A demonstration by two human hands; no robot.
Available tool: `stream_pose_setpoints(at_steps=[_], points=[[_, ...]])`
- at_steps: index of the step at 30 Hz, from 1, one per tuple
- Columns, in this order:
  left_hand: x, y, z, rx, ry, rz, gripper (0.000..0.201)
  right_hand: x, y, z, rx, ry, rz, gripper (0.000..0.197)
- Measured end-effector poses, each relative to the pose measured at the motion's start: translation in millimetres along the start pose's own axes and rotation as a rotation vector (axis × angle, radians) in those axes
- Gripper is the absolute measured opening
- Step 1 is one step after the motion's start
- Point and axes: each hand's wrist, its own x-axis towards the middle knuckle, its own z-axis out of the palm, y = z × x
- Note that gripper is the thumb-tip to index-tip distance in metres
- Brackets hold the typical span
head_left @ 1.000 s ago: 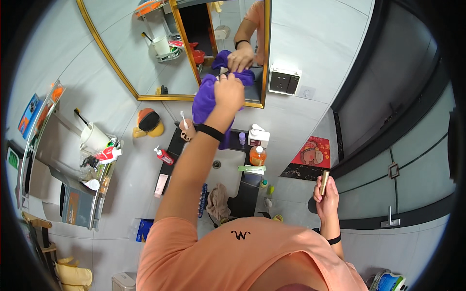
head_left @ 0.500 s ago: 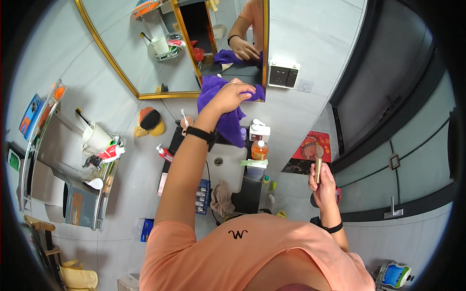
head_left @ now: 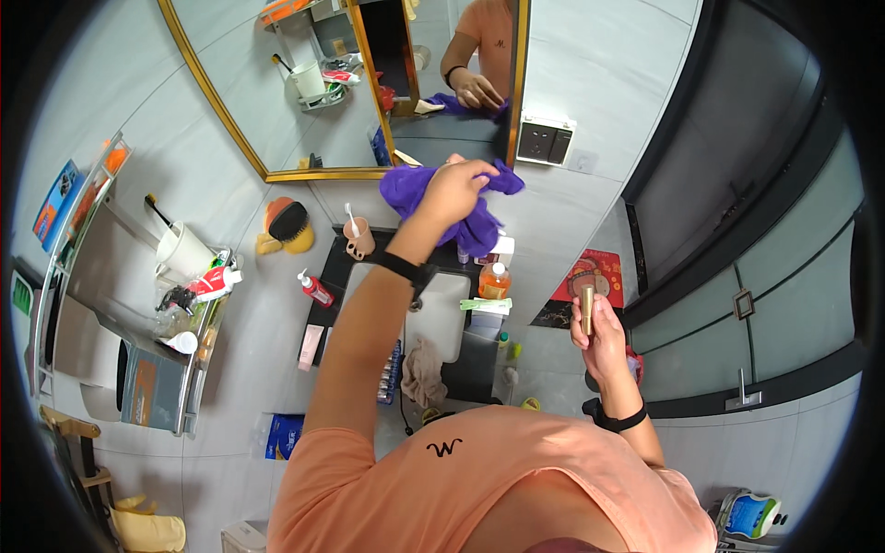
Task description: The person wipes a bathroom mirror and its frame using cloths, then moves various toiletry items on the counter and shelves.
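Note:
My left hand (head_left: 450, 195) is closed on a bunched purple cloth (head_left: 479, 232) at the lower edge of the gold-framed mirror (head_left: 323, 173). Folds of the cloth hang below the hand, over the back of the sink. Part of the cloth and the hand also show as a reflection. Off to the right, away from the mirror, my right hand (head_left: 605, 343) holds a slim gold tube (head_left: 587, 311) upright in its fingers. What the tube contains cannot be made out.
Below the cloth lies a white sink (head_left: 446, 318) with a beige rag (head_left: 424, 373) at its front. An orange bottle (head_left: 494, 282), a red pump bottle (head_left: 316, 288) and a toothbrush cup (head_left: 360, 240) stand around it. A loaded wall rack (head_left: 195, 387) is at left, a dark-framed door (head_left: 710, 359) at right.
The purple cloth has bunched up and no longer hangs as low, while my left hand stays near the mirror's bottom edge. My right hand with the gold tube has shifted slightly left.

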Motion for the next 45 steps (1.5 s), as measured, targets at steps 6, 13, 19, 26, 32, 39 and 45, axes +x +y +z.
stream_pose_setpoints(at_steps=[6, 13, 19, 26, 32, 39, 45], points=[[-85.5, 22.7, -72.5, -0.024, -0.105, 0.028, 0.02, 41.4, 7.7, 21.6, -0.215, -0.016, -0.135, 0.023], [-196.9, 84.1, -123.4, -0.107, 0.034, 0.042, 0.024, 140.5, 9.8, 68.1, -0.831, -0.001, -0.574, 0.022], [-292.7, 109.5, -163.6, -0.109, -0.001, -0.034, 0.026, 182.9, -19.8, 166.4, -1.373, 0.086, -1.093, 0.031], [-363.6, 96.4, -188.2, -0.063, 0.058, -0.193, 0.024, 263.6, -29.0, 196.8, -1.923, 0.27, -1.124, 0.023], [-388.8, 83.1, -200.8, -0.048, 0.039, -0.312, 0.019, 312.3, -36.6, 176.1, -2.39, 0.375, -0.921, 0.008], [-399.3, 73.6, -201.5, -0.08, 0.045, -0.379, 0.019, 320.0, -32.0, 178.2, -2.53, 0.432, -1.062, 0.018], [-399.1, 79.0, -200.9, -0.098, 0.02, -0.368, 0.019, 315.4, -24.6, 182.8, -2.548, 0.562, -0.995, 0.023]])
